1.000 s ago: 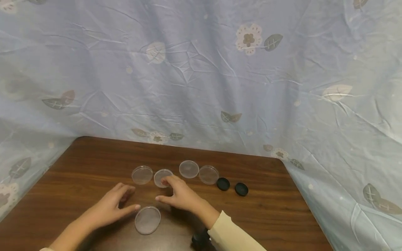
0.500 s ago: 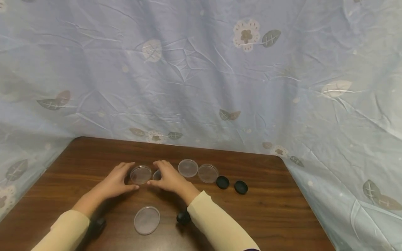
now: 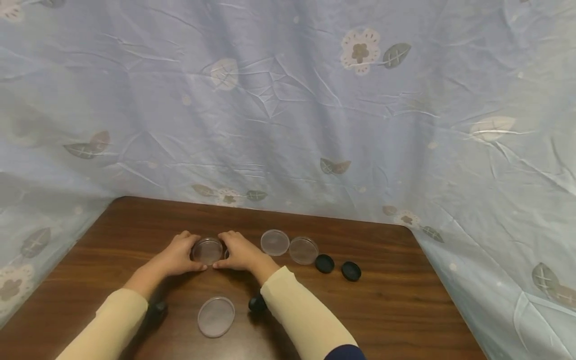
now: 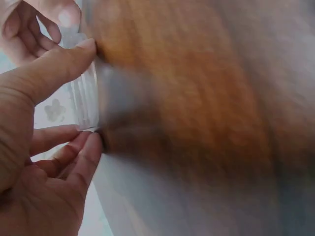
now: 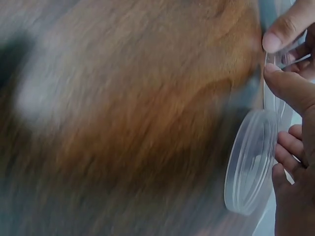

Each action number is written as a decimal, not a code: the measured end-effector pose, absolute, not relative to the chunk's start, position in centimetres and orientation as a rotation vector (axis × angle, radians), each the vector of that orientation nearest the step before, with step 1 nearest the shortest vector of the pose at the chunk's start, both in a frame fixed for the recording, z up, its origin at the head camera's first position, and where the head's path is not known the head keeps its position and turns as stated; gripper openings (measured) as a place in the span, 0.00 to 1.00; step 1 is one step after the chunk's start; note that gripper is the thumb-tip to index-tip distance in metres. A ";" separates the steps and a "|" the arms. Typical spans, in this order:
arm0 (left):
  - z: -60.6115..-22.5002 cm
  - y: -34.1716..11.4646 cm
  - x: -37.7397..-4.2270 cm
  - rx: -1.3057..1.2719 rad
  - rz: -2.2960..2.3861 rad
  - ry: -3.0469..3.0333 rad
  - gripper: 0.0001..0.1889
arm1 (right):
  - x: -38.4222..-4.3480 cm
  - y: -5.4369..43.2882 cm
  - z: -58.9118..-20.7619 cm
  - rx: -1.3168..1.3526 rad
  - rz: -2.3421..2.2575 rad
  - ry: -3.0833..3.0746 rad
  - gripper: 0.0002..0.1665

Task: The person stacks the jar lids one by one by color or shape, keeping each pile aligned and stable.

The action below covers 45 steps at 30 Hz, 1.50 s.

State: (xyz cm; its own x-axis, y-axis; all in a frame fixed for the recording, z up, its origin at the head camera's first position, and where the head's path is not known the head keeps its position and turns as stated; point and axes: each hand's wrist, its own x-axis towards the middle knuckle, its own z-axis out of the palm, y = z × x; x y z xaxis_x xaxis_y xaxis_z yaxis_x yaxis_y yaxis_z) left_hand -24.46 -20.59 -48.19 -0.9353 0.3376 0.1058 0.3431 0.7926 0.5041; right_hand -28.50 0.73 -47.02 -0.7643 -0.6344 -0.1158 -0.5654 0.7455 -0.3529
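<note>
A clear round petri dish [image 3: 208, 251] lies at the left of the back row of dishes. My left hand [image 3: 177, 257] grips its left side, thumb at the near edge and fingers at the far edge; the left wrist view shows them pinching the dish rim [image 4: 87, 98]. From the other side my right hand [image 3: 243, 252] holds the same dish, its thumb close to the left thumb. Behind the right fingers stands a second clear dish [image 5: 251, 162], mostly hidden by that hand in the head view.
Closer to the person lies a single clear round dish [image 3: 216, 317]. Two more clear dishes [image 3: 275, 243] sit right of the hands, followed by two small black round caps [image 3: 324, 263]. Patterned pale blue cloth [image 3: 288, 125] hangs behind the brown wooden table [image 3: 382, 300].
Both hands have moved away from the person to the leftmost dish; the left went right and forward, the right slightly left. They have closed in on its two sides.
</note>
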 end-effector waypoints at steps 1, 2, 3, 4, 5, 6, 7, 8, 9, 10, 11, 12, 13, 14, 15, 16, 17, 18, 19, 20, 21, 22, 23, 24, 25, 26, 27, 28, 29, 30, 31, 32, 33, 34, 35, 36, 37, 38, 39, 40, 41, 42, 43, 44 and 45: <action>-48.1 -20.5 -24.5 -0.559 -0.831 -2.975 0.43 | -28.4 0.6 -47.0 -0.939 -0.441 2.716 0.50; -48.0 -20.4 -24.6 -0.555 -0.826 -2.987 0.43 | -28.3 0.5 -47.1 -0.930 -0.439 2.716 0.50; -48.0 -20.3 -24.7 -0.554 -0.822 -2.996 0.42 | -28.3 0.4 -47.1 -0.923 -0.432 2.716 0.50; -47.9 -20.2 -24.7 -0.550 -0.825 -3.006 0.42 | -28.2 0.2 -47.1 -0.914 -0.426 2.717 0.50; -47.8 -20.1 -24.7 -0.547 -0.826 -3.015 0.41 | -28.2 0.2 -47.0 -0.906 -0.419 2.720 0.50; -47.7 -20.1 -24.8 -0.545 -0.829 -3.024 0.41 | -28.1 0.1 -47.0 -0.898 -0.413 2.721 0.49; -47.6 -20.0 -24.8 -0.545 -0.836 -3.030 0.41 | -28.1 0.0 -46.9 -0.893 -0.407 2.723 0.48; -47.5 -19.9 -24.8 -0.545 -0.843 -3.034 0.40 | -28.1 0.0 -46.9 -0.892 -0.401 2.725 0.48; -47.5 -19.8 -24.8 -0.544 -0.851 -3.038 0.40 | -28.1 -0.1 -46.8 -0.894 -0.398 2.727 0.47; -47.4 -19.7 -24.9 -0.541 -0.858 -3.042 0.40 | -28.2 -0.1 -46.8 -0.896 -0.392 2.731 0.46; -47.4 -19.7 -24.9 -0.540 -0.863 -3.041 0.40 | -28.2 -0.1 -46.7 -0.901 -0.389 2.734 0.45; -47.3 -19.6 -24.9 -0.542 -0.869 -3.041 0.40 | -28.2 -0.1 -46.7 -0.905 -0.386 2.736 0.45; -47.4 -19.6 -24.9 -0.544 -0.872 -3.037 0.40 | -28.2 -0.1 -46.6 -0.911 -0.384 2.738 0.44; -47.4 -19.6 -24.9 -0.548 -0.873 -3.034 0.40 | -28.2 -0.1 -46.6 -0.915 -0.384 2.739 0.44; -47.5 -19.6 -24.9 -0.547 -0.876 -3.027 0.40 | -28.2 -0.1 -46.6 -0.919 -0.388 2.741 0.44; -47.6 -19.6 -24.9 -0.548 -0.879 -3.017 0.40 | -28.2 -0.1 -46.6 -0.922 -0.389 2.743 0.44; -47.7 -19.6 -24.9 -0.547 -0.885 -3.005 0.40 | -28.2 0.0 -46.6 -0.925 -0.398 2.743 0.44; -47.8 -19.6 -24.9 -0.554 -0.888 -2.989 0.40 | -28.2 0.0 -46.6 -0.933 -0.403 2.744 0.45; -47.9 -19.5 -24.9 -0.553 -0.896 -2.975 0.40 | -28.2 0.1 -46.6 -0.944 -0.411 2.747 0.45; -48.0 -19.5 -24.8 -0.554 -0.904 -2.958 0.40 | -28.2 0.2 -46.6 -0.954 -0.415 2.751 0.45; -48.1 -19.5 -24.7 -0.550 -0.913 -2.940 0.40 | -28.3 0.2 -46.5 -0.968 -0.419 2.757 0.45; -48.1 -19.5 -24.7 -0.551 -0.920 -2.923 0.40 | -28.3 0.3 -46.5 -0.980 -0.425 2.760 0.46; -48.2 -19.4 -24.6 -0.551 -0.927 -2.905 0.40 | -28.3 0.4 -46.4 -0.990 -0.434 2.764 0.46; -48.2 -19.4 -24.5 -0.552 -0.933 -2.887 0.40 | -28.4 0.4 -46.4 -0.998 -0.440 2.766 0.47; -48.1 -19.3 -24.4 -0.548 -0.938 -2.871 0.40 | -28.4 0.5 -46.3 -1.005 -0.448 2.768 0.47; -48.1 -19.2 -24.3 -0.548 -0.938 -2.857 0.40 | -28.4 0.5 -46.2 -1.010 -0.456 2.768 0.47; -48.0 -19.1 -24.2 -0.544 -0.939 -2.845 0.40 | -28.4 0.6 -46.1 -1.019 -0.468 2.766 0.47; -48.0 -19.1 -24.1 -0.543 -0.939 -2.836 0.41 | -28.3 0.7 -46.0 -1.023 -0.483 2.761 0.47; -47.9 -18.9 -23.9 -0.540 -0.940 -2.828 0.41 | -28.3 0.8 -45.8 -1.027 -0.500 2.754 0.47; -47.8 -18.9 -23.8 -0.540 -0.937 -2.822 0.41 | -28.2 0.9 -45.8 -1.038 -0.519 2.747 0.47; -47.7 -18.8 -23.6 -0.539 -0.937 -2.817 0.41 | -28.1 1.1 -45.7 -1.047 -0.544 2.740 0.46; -47.6 -18.7 -23.4 -0.542 -0.938 -2.811 0.41 | -28.0 1.3 -45.7 -1.049 -0.575 2.729 0.46; -47.6 -18.7 -23.1 -0.543 -0.940 -2.806 0.41 | -27.8 1.5 -45.6 -1.051 -0.615 2.713 0.46; -47.6 -18.7 -22.8 -0.545 -0.946 -2.803 0.41 | -27.6 1.7 -45.6 -1.050 -0.650 2.698 0.45; -47.6 -18.7 -22.5 -0.547 -0.954 -2.798 0.41 | -27.4 2.0 -45.7 -1.052 -0.687 2.680 0.45; -47.6 -18.7 -22.2 -0.551 -0.962 -2.796 0.41 | -27.2 2.2 -45.7 -1.051 -0.714 2.664 0.45; -47.6 -18.7 -21.9 -0.552 -0.973 -2.794 0.41 | -26.9 2.5 -45.8 -1.050 -0.735 2.648 0.45; -47.6 -18.7 -21.5 -0.558 -0.984 -2.791 0.42 | -26.7 2.7 -45.8 -1.055 -0.745 2.636 0.45; -47.6 -18.6 -21.2 -0.564 -0.993 -2.787 0.42 | -26.4 3.0 -45.8 -1.063 -0.751 2.627 0.45; -47.6 -18.6 -20.8 -0.575 -1.000 -2.782 0.42 | -26.1 3.2 -45.8 -1.074 -0.747 2.624 0.44; -47.6 -18.5 -20.5 -0.586 -1.001 -2.774 0.42 | -25.8 3.5 -45.8 -1.088 -0.745 2.624 0.44; -47.5 -18.4 -20.2 -0.597 -1.003 -2.765 0.42 | -25.5 3.7 -45.7 -1.100 -0.738 2.626 0.44; -47.4 -18.4 -19.9 -0.606 -1.009 -2.757 0.42 | -25.1 4.0 -45.6 -1.114 -0.736 2.630 0.44; -47.3 -18.2 -19.6 -0.618 -1.011 -2.748 0.43 | -24.8 4.2 -45.5 -1.126 -0.733 2.634 0.44; -47.2 -18.1 -19.2 -0.624 -1.009 -2.744 0.43 | -24.5 4.4 -45.4 -1.137 -0.732 2.636 0.44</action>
